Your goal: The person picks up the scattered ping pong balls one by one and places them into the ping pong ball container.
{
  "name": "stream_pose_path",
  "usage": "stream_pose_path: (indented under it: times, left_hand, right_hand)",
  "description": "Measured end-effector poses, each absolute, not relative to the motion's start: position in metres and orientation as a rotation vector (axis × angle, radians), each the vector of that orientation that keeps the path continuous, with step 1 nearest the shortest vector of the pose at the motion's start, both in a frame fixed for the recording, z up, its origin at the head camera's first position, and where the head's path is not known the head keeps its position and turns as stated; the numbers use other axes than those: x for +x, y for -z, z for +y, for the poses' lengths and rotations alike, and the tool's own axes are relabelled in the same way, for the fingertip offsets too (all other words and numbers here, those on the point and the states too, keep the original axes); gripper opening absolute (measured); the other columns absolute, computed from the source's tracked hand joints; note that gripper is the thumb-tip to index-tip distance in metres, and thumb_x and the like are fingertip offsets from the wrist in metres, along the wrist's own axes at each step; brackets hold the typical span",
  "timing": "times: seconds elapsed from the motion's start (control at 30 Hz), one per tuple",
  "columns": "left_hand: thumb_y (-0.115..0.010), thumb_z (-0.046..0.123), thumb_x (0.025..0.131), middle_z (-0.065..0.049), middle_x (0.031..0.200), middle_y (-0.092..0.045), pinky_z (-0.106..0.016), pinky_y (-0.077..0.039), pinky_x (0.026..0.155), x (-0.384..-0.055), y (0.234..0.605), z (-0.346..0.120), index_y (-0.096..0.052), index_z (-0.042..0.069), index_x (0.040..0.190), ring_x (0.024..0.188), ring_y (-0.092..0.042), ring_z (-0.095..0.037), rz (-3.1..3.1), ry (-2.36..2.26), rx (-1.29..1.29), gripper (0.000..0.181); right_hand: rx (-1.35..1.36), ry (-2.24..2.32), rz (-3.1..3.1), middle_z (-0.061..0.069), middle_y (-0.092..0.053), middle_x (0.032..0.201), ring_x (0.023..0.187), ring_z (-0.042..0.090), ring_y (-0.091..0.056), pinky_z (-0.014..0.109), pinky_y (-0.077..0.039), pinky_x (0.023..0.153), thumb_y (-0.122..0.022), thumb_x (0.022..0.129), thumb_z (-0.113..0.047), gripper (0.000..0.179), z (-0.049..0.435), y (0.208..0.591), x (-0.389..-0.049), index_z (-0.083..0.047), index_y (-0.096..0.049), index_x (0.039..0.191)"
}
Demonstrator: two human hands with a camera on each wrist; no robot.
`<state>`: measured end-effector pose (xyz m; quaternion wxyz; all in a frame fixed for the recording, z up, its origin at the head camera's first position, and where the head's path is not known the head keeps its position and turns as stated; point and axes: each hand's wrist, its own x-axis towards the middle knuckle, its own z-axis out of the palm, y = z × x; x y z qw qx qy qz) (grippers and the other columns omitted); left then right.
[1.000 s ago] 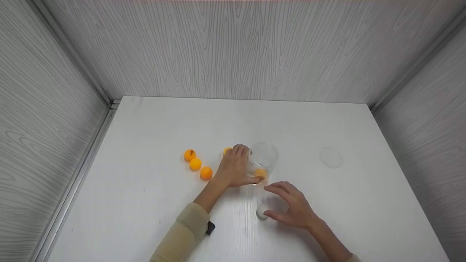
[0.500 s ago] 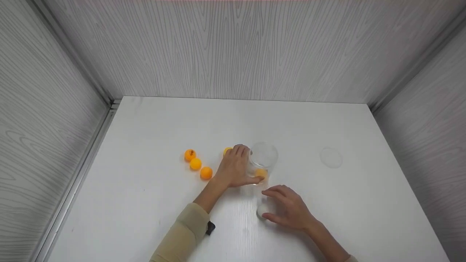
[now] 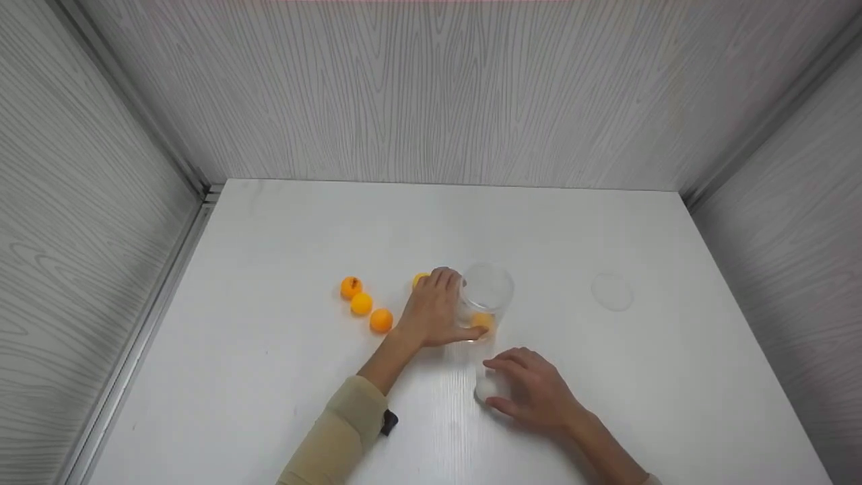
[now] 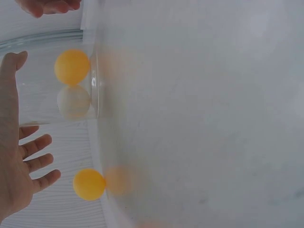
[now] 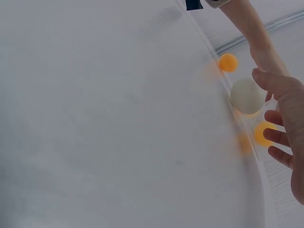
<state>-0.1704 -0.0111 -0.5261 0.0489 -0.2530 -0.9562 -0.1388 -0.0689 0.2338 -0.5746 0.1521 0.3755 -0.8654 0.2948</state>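
My left hand [image 3: 434,310] holds the side of a clear jar [image 3: 489,289], its thumb stretched along the near side. Inside, at the bottom, an orange ping-pong ball [image 4: 72,67] touches a white one [image 4: 74,102]. Another white ping-pong ball [image 3: 486,389] rests on the table nearer me. My right hand [image 3: 542,391] is beside that ball with thumb and fingers spread and bent around its right side. In the right wrist view the thumb overlaps the white ball [image 5: 247,96]; firm contact cannot be told.
Three orange balls [image 3: 361,304] lie in a slanting row left of the jar. Another yellow-orange ball [image 3: 420,278] is partly hidden behind my left hand. A clear round lid [image 3: 612,292] lies flat at the right. Grey wood-grain walls [image 3: 431,94] enclose the white table.
My right hand has moved slightly toward me and left, and its thumb and fingers have drawn closer around the white ball. My left hand and the jar have stayed still.
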Motion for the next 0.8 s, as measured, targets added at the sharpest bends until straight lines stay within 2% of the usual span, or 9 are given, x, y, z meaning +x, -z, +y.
stream_pose_path:
  times: [0.33, 0.57, 0.8]
  left_hand:
    - [-0.065, 0.08, 0.082, -0.01, 0.135, -0.058, -0.042, -0.048, 0.113, -0.1704, 0.5269, -0.0108, -0.051, 0.009, 0.136, 0.132, -0.052, -0.028, -2.918, 0.44, -0.772, 0.09]
    - [-0.065, 0.08, 0.082, -0.009, 0.133, -0.058, -0.042, -0.048, 0.113, -0.1708, 0.5277, -0.0107, -0.051, 0.008, 0.135, 0.132, -0.052, -0.029, -2.909, 0.414, -0.775, 0.09]
    - [-0.067, 0.079, 0.081, -0.009, 0.132, -0.059, -0.041, -0.049, 0.111, -0.1713, 0.5287, -0.0106, -0.052, 0.008, 0.133, 0.131, -0.053, -0.028, -2.892, 0.463, -0.768, 0.089]
  right_hand:
    - [1.084, -0.805, -2.523, -0.007, -0.073, 0.116, 0.105, 0.011, -0.069, 0.031, -0.058, 0.089, -0.09, 0.082, -0.043, 0.052, 0.2334, 0.5736, -0.0677, -0.021, -0.074, 0.126]
    - [1.099, -0.798, -2.491, -0.007, -0.073, 0.112, 0.101, 0.012, -0.068, 0.032, -0.058, 0.085, -0.091, 0.081, -0.04, 0.048, 0.2341, 0.5752, -0.0676, -0.02, -0.076, 0.121]
    - [1.037, -0.778, -2.612, -0.011, -0.073, 0.112, 0.103, 0.011, -0.068, 0.037, -0.059, 0.091, -0.091, 0.079, -0.039, 0.047, 0.2342, 0.5714, -0.0642, -0.027, -0.075, 0.122]
